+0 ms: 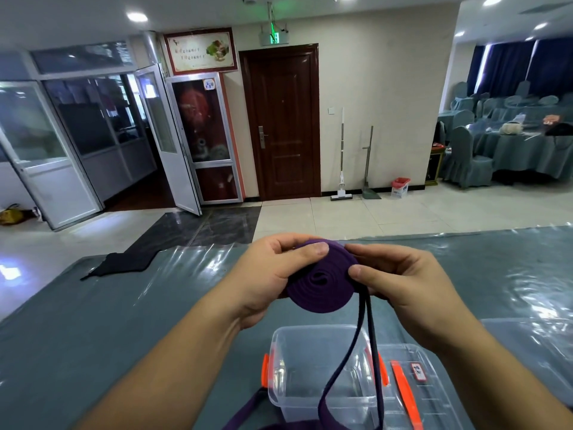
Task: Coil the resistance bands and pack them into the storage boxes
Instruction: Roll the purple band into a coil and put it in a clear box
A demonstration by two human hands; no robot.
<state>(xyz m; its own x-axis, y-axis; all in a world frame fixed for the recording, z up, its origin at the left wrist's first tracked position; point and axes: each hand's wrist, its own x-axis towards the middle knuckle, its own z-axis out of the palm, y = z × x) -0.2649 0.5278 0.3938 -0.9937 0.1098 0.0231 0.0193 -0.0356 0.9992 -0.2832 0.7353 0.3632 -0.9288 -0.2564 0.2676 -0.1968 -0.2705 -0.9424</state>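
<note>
A purple resistance band [321,282] is wound into a flat coil held above the table. My left hand [273,274] grips the coil's left side, thumb pressed on its top edge. My right hand [400,280] pinches the coil's right edge. Two loose strands of the band hang down from the coil over a clear storage box [313,373] with orange latches, which stands open and empty at the table's near edge. Its clear lid [412,389] lies flat just right of the box. More purple band lies at the bottom edge.
The table [124,321] carries a grey cloth under clear plastic sheeting. A black cloth [124,259] lies at its far left corner. Another clear container [533,342] sits at the right. Beyond are tiled floor, a brown door and covered dining chairs.
</note>
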